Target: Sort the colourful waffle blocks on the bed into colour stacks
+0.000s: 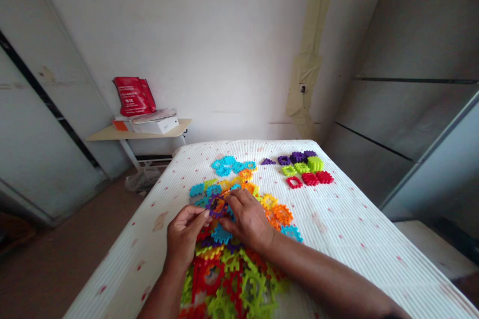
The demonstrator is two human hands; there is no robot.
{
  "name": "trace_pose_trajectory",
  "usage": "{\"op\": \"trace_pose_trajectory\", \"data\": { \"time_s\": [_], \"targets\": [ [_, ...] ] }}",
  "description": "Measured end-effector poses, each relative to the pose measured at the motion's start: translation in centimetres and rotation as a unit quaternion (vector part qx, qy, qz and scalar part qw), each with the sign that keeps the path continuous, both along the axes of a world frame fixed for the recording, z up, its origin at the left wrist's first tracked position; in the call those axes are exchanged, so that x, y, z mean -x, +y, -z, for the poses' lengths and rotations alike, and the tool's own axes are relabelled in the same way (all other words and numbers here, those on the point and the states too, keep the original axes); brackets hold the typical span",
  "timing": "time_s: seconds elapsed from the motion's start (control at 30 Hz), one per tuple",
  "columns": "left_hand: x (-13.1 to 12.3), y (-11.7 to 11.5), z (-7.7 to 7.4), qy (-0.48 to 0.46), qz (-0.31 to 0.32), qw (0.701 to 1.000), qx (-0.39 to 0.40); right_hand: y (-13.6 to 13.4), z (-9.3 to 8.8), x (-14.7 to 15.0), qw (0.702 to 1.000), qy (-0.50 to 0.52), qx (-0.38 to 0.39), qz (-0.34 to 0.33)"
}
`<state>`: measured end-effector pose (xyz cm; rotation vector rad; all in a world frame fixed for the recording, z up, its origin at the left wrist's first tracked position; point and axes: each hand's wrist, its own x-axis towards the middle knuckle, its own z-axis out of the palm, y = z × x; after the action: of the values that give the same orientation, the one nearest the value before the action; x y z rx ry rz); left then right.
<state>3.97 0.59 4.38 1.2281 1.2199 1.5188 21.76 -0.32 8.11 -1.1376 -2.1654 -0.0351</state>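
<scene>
A purple notched, interlocking plastic piece (214, 205) with an open middle is between my two hands, just above the pile. My left hand (184, 233) pinches its near left edge between thumb and fingers. Curled over its right side is my right hand (247, 217), fingertips and thumb closing on it; the exact grip is partly hidden. Beneath both hands lies a loose pile of similar pieces, including a blue piece (221, 234) near my right thumb, green pieces (254, 284) and a red piece (209, 276) closer to me.
Sorted groups lie farther back: blue pieces (226, 165), purple pieces (298, 157), green pieces (315, 163) and red pieces (310, 179). Orange pieces (282, 214) sit right of the pile. A white patterned cloth (337, 269) covers the table. Beyond stands a side table (183, 128) with a red bag (132, 97).
</scene>
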Motion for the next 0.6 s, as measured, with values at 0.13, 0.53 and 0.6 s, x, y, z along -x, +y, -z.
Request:
{"op": "trace_pose_trajectory", "data": {
  "time_s": [0.13, 0.53, 0.6],
  "targets": [
    [-0.1, 0.0, -0.2, 0.014, 0.003, 1.0, -0.002, -0.4, -0.2, 0.1, 1.0, 0.0, 0.018, -0.009],
    [0.8, 0.2, -0.4, 0.022, -0.036, 0.999, -0.006, 9.1, -1.9, -10.7, 0.933, -0.007, 0.084, 0.349],
    [0.8, 0.3, -0.3, 0.021, -0.034, 0.999, -0.003, 11.5, -1.5, -13.6, 0.899, -0.035, 0.122, 0.42]
  ]
}}
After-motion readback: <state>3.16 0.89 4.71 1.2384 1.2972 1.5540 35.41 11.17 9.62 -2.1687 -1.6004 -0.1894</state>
